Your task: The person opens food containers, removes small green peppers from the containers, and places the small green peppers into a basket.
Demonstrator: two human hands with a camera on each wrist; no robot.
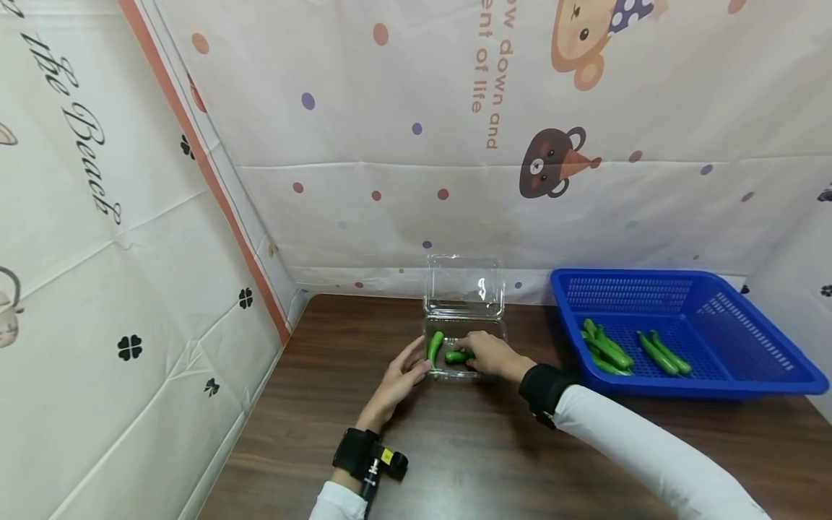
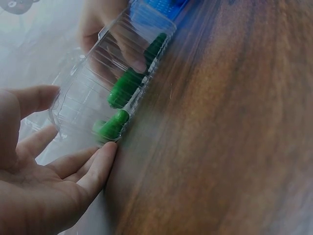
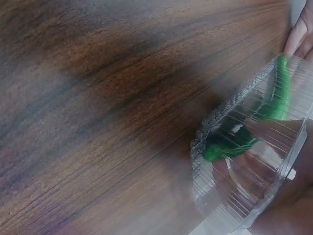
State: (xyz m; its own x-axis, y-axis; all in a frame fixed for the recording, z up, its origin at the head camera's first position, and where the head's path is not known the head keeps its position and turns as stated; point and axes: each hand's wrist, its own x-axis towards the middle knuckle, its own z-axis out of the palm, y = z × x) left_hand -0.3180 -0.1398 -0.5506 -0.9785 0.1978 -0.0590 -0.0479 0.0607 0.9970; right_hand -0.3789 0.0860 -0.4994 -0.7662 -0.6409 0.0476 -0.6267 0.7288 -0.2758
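A clear plastic hinged box (image 1: pixel 455 374) rests on the table with its lid (image 1: pixel 464 285) raised at the back. Inside, one green chili pepper (image 1: pixel 435 348) lies lengthwise along the left wall. A second green pepper (image 1: pixel 458 357) lies crosswise on the box floor, pinched at its right end by my right hand (image 1: pixel 492 353), which reaches in over the side. My left hand (image 1: pixel 398 378) is at the box's left side, its extended fingers touching the outer wall and lower edge. Through the plastic, the left wrist view shows both peppers (image 2: pixel 111 127) and the right fingers (image 2: pixel 132 54).
A blue perforated basket (image 1: pixel 689 390) stands to the right, holding a heap of green peppers (image 1: pixel 607 350) and a separate pair (image 1: pixel 663 354). Behind the dark wooden table (image 1: pixel 468 462) hangs a printed cloth (image 1: pixel 364 217), with another along the left (image 1: pixel 162 404).
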